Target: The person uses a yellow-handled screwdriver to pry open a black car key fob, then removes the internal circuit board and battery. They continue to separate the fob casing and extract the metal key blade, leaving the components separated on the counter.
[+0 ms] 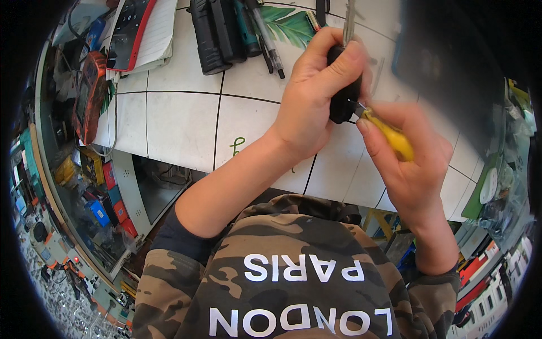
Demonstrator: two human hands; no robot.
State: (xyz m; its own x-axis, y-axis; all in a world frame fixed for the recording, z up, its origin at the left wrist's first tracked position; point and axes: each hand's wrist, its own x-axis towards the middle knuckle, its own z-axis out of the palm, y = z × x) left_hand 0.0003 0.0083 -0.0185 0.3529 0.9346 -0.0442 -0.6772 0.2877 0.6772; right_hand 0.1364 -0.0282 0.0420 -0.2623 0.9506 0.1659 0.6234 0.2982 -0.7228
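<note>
Above the table, my left hand (305, 104) is closed around a black car key fob (341, 106). The metal key blade (349, 25) sticks out past my thumb, pointing away from me. My right hand (418, 161) grips a small yellow-handled knife (397, 142) between thumb and fingers. Its short metal tip meets the near right edge of the fob, though I cannot tell whether it is inside the seam. The fingers of my right hand are slightly blurred.
The white tiled table (180, 121) bears black cylindrical tools (212, 39), a pen (270, 42) and a red-edged phone (129, 34) on papers. An orange-and-black device (89, 99) sits at the left edge. A large dark blurred shape (451, 62) covers the far right. Shelves with boxes stand left.
</note>
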